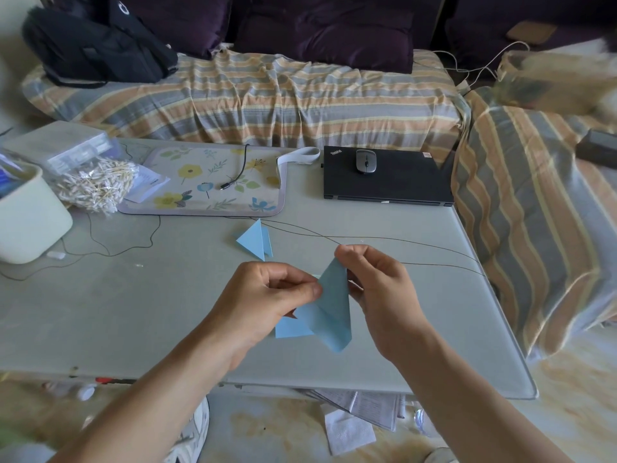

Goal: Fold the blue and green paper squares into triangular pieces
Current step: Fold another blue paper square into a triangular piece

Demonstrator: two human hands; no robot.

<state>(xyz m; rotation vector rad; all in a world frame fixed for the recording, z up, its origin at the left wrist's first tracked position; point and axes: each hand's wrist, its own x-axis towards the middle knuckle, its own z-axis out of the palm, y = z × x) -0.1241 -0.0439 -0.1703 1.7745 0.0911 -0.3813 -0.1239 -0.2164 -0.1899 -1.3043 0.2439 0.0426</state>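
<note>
Mid-fold: both hands pinch the light blue paper square (329,305) above the grey table (133,312)

Left hand (267,302) grips the side edge, right hand (377,289) the top corner; align corners first, then crease flat on the table; finished blue paper triangle (253,240) lies beyond.

I'm seeing the left hand (267,295) and right hand (377,289) pinching a blue paper (329,312) above the table (133,312), a folded blue triangle (253,242) lying beyond, laptop (387,182) sitting farther back.
</note>
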